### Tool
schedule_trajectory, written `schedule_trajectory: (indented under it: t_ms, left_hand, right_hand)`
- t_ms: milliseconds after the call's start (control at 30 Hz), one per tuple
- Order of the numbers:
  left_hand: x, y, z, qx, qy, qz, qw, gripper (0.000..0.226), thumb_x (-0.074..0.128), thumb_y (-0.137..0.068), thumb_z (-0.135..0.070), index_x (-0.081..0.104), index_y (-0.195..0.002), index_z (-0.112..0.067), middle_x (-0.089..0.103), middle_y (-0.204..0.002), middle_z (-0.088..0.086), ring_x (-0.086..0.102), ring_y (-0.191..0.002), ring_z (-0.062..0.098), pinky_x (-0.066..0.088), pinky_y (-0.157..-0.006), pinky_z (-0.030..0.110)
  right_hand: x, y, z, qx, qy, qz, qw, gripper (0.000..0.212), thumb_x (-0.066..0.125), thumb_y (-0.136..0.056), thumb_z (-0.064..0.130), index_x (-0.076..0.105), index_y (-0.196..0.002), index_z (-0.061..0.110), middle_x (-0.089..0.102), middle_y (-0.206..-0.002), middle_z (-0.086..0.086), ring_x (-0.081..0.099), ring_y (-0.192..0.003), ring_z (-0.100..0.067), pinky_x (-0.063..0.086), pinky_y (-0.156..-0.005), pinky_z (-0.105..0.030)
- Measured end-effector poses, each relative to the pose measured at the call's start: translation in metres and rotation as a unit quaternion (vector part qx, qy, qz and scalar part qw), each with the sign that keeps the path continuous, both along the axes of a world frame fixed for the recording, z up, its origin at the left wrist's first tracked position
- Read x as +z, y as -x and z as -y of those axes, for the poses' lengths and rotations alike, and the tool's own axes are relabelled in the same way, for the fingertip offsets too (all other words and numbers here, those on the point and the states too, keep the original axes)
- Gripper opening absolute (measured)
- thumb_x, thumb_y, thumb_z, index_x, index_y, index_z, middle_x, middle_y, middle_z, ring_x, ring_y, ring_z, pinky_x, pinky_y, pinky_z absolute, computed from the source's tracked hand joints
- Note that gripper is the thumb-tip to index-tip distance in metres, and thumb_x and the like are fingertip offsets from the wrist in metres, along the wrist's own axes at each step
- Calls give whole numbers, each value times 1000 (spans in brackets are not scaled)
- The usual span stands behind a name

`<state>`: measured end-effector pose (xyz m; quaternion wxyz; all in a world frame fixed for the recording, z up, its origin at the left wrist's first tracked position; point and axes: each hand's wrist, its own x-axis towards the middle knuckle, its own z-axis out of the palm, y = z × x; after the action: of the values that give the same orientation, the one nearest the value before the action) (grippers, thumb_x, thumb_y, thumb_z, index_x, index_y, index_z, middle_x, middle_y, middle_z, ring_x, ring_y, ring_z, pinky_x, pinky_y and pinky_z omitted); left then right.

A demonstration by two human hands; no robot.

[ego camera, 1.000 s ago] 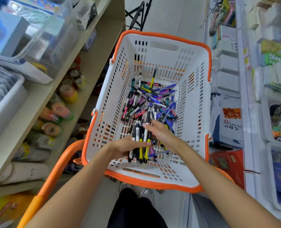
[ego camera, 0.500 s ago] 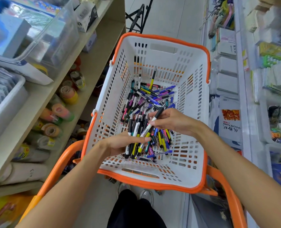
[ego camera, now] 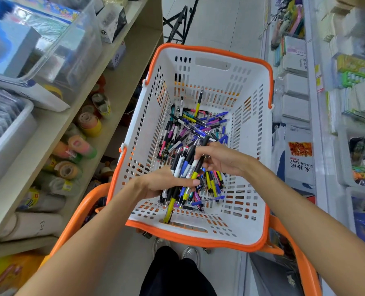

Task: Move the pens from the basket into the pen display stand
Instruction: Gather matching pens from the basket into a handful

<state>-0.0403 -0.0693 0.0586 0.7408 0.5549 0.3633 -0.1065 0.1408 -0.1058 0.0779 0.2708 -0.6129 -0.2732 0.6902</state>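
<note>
A white basket with an orange rim [ego camera: 247, 227] holds a heap of loose pens [ego camera: 190, 127] in black, blue, purple and yellow. My left hand [ego camera: 162, 182] grips a bundle of pens [ego camera: 178, 195] low in the basket, their tips pointing toward me. My right hand [ego camera: 220, 159] pinches a black, white and yellow pen [ego camera: 195, 167] and lays it against the bundle. No pen display stand is in view.
A shelf on the left carries clear bins [ego camera: 49, 50] and rolls of tape [ego camera: 89, 124]. White racks of stationery [ego camera: 348, 103] line the right. The orange basket handles [ego camera: 76, 218] hang at both sides. My legs and shoes [ego camera: 177, 263] are below.
My right hand lifted one pen out of the heap and brought it left to the bundle in my left hand. The bundle shifted slightly; one yellow pen now sticks out lower.
</note>
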Motion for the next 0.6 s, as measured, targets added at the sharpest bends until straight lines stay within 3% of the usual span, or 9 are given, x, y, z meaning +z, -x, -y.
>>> schedule_trajectory:
  t_ms: [100,167,233,300,333,400,500,600]
  left_hand:
    - [-20,5,6,-1,10,-44,999,100,87,-50,-60,48,-135,-23,56,-135,-1,47,-129,17,30,-113,43]
    - [-35,10,8,-6,22,-82,996,116,87,-44,-65,38,-142,-28,45,-145,0,41,-134,19,30,-114,45]
    - [-34,11,12,-24,31,-88,995,99,86,-57,-56,40,-138,-24,49,-140,-3,45,-127,13,30,-112,37]
    - [-31,13,12,-44,39,-89,994,54,77,-78,-36,51,-123,-23,59,-120,-6,51,-111,7,32,-105,27]
    - [-25,13,11,-51,37,-93,994,42,74,-82,-32,53,-118,-24,61,-113,-8,53,-107,6,33,-103,27]
    - [-23,13,10,-60,31,-91,994,38,73,-82,-32,56,-115,-24,64,-108,-8,55,-114,10,33,-105,31]
    - [-32,14,10,-61,36,-106,992,41,74,-81,-36,56,-115,-21,64,-106,-8,52,-120,12,33,-102,26]
    - [-29,12,9,-63,41,-101,992,21,69,-86,-29,59,-103,-22,65,-104,-12,56,-108,3,31,-101,23]
  right_hand:
    - [-10,5,5,13,37,28,999,4,60,-83,5,56,-85,5,54,-76,-6,44,-48,-7,38,-41,-14]
    - [-19,10,11,32,52,38,997,15,65,-84,6,60,-97,1,61,-83,-9,47,-49,-6,40,-43,-14]
    - [-26,12,16,38,59,35,997,23,70,-84,10,62,-104,3,65,-85,-7,50,-54,-6,45,-51,-15]
    - [-31,14,20,27,64,10,998,20,71,-83,14,63,-100,7,67,-82,-3,51,-57,-7,46,-54,-15]
    - [-33,14,21,19,67,-3,998,22,71,-83,15,63,-102,7,66,-84,-3,51,-58,-7,46,-53,-15]
    - [-40,16,22,5,73,-6,997,37,72,-83,18,59,-113,3,64,-92,-7,51,-58,-6,45,-50,-15]
    - [-47,18,22,3,79,11,997,51,73,-82,23,53,-123,-1,60,-100,-11,51,-57,-5,45,-48,-14]
    - [-51,18,21,-1,83,-1,997,51,72,-83,21,52,-124,-3,60,-101,-10,50,-60,-6,45,-48,-14]
